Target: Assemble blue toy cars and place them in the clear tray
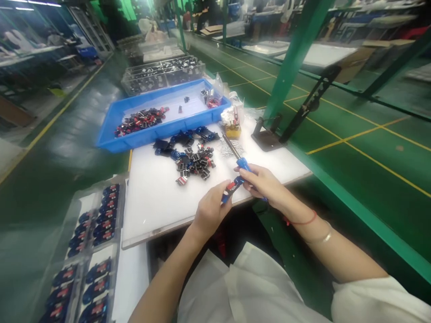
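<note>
My left hand (210, 208) is closed, its fingers pinching a small blue, black and red part (231, 187) above the table's front edge. My right hand (264, 183) wraps round a blue-handled tool (243, 164) whose long metal shaft points away to the upper left; its exact kind is unclear. The right fingers also reach the far end of the part. Beyond the hands lies a heap of small black and red pieces (197, 162), with blue and black parts (183, 138) behind it. A scatter of thin metal bits (232, 148) lies near the shaft.
A blue tray (161, 128) holds red and black pieces. A yellow container (233, 131) and a black metal stand (269, 137) stand on the white table (151, 197). Clear trays of blue and red parts (106, 215) are at lower left. A green post (289, 58) rises at right.
</note>
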Action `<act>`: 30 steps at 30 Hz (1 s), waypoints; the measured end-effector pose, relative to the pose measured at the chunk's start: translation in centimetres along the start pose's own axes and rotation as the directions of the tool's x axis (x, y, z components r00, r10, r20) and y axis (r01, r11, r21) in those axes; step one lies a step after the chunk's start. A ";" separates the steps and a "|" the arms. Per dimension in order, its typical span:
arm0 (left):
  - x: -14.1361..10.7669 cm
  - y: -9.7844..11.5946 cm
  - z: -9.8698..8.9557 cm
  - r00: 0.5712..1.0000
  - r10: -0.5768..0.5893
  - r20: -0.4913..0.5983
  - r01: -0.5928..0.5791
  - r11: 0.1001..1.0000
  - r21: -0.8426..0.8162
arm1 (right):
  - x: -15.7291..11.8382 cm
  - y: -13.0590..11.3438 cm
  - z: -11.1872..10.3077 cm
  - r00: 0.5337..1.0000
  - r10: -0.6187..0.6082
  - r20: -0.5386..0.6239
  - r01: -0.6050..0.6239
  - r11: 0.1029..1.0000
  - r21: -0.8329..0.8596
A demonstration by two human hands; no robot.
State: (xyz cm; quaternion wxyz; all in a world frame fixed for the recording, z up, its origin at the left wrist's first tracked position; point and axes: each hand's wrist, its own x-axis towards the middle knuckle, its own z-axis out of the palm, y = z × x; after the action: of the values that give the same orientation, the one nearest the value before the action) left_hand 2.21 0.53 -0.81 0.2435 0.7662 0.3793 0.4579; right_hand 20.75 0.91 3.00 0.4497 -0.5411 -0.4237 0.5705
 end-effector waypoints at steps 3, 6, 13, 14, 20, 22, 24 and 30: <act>0.1 -0.1 -0.8 0.984 0.116 0.138 -0.126 0.990 0.063 | -0.2 -0.4 0.3 0.999 0.039 -0.004 -0.039 0.999 0.032; 0.3 -0.5 -1.5 0.951 0.220 0.217 -0.241 0.968 0.074 | -0.6 -0.5 0.2 0.998 0.060 -0.020 -0.059 0.997 0.040; -0.6 -1.6 -2.0 0.991 -0.103 0.085 0.111 0.990 -0.091 | -1.0 -0.3 0.1 0.987 -0.034 -0.157 0.037 0.999 0.014; -0.7 -1.5 -2.2 0.966 -0.219 0.134 0.242 0.952 -0.187 | -1.0 -0.2 0.2 0.982 -0.056 -0.180 0.056 0.998 -0.004; -0.4 -0.1 -2.8 0.770 -0.537 0.345 0.629 0.544 -0.556 | -0.9 0.9 1.0 0.963 -0.179 -0.199 0.159 0.981 -0.111; -0.1 -0.1 -2.8 0.756 -0.576 0.312 0.627 0.501 -0.597 | -0.6 1.5 1.3 0.960 -0.212 -0.186 0.186 0.972 -0.145; 0.0 -0.2 -2.8 0.757 -0.584 0.293 0.616 0.487 -0.619 | -0.2 2.0 1.5 0.961 -0.213 -0.174 0.183 0.967 -0.175; -2.1 -0.8 -4.7 0.795 -0.575 0.195 0.547 0.539 -0.640 | -0.5 1.8 2.1 0.963 -0.116 -0.245 0.054 0.968 -0.246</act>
State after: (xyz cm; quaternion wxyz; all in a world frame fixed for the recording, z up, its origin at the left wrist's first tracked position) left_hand -2.84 -0.56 -0.30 0.6269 0.4546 0.4186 0.4744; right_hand 18.52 0.01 1.47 0.4573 -0.6415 -0.4496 0.4210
